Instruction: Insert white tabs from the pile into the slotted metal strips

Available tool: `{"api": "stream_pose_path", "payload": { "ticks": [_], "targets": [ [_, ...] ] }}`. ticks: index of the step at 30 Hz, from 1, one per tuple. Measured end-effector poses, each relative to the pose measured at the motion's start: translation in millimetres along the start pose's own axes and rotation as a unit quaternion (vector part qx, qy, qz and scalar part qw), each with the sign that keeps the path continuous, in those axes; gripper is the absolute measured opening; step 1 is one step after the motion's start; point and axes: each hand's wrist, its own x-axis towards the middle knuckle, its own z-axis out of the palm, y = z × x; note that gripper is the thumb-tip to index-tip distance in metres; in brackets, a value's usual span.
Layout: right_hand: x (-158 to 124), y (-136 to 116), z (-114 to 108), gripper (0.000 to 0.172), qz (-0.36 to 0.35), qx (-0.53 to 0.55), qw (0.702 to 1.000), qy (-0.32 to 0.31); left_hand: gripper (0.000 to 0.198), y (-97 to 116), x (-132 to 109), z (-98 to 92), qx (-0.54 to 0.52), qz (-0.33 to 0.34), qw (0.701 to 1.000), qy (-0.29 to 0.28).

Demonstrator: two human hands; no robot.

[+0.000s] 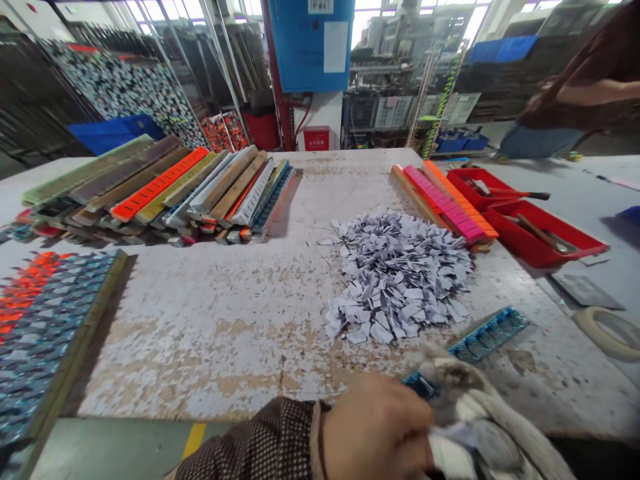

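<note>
My left hand (377, 423), bare below a dark checked sleeve, is closed at the bottom centre and blurred by motion. Its fingertips point towards my right hand, and what they hold is hidden. My right hand (487, 413) wears a whitish glove, its fingers bent across a shiny blue transparent plastic strip (493, 333). One end of the strip shows between the two hands; the other reaches out to the right over the table. Just beyond them lies a heap of small white paper-like pieces (400, 273).
Slotted bars (160, 183) in several colours are stacked at the far left. A board with rows of blue and orange pieces (50, 333) stands front left. Pink and orange bars (450, 203), a red tool tray (545, 233) and a tape roll (610, 333) are right. A person (575, 87) stands beyond.
</note>
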Motion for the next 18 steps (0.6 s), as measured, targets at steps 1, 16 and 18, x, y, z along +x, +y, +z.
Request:
{"api": "stream_pose_path", "payload": {
  "ticks": [1, 16, 18],
  "targets": [
    [0, 3, 1, 0.034, -0.001, -0.005, 1.000, 0.011, 0.053, -2, 0, 1.6, 0.048, -0.038, 0.997, 0.044],
    [33, 25, -25, 0.017, -0.089, -0.239, 0.966, 0.035, 0.021, -39, -9, -31.8, 0.340, -0.174, 0.923, 0.043],
    [36, 38, -39, 0.013, -0.097, -0.297, 0.949, 0.044, 0.018, -55, -14, -50.6, 0.420, -0.269, 0.865, 0.047]
  ]
}}
